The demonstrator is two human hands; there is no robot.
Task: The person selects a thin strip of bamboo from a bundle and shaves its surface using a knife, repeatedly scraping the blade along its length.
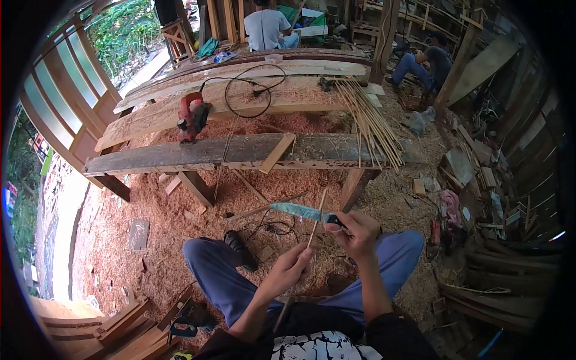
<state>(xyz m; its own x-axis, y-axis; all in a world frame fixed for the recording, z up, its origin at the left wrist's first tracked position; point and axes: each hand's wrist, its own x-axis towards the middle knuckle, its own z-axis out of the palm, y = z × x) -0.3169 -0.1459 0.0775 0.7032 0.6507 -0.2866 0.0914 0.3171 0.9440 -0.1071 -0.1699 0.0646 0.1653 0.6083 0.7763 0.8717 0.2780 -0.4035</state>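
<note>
A thin wooden stick point(318, 217) slants upward between my knees. My left hand point(287, 270) is closed round its lower part, and the stick's tail shows again below the wrist. My right hand point(358, 233) grips the dark handle of a knife with a bluish blade point(295, 210). The blade points left and crosses the stick near its upper end, with the right thumb close to the crossing.
Ahead stands a wooden bench point(240, 150) with a red power planer point(191, 117), a bundle of thin sticks point(375, 123) and a short board point(278, 153). Shavings cover the ground. Two people sit farther back. A power tool point(192, 318) lies at lower left.
</note>
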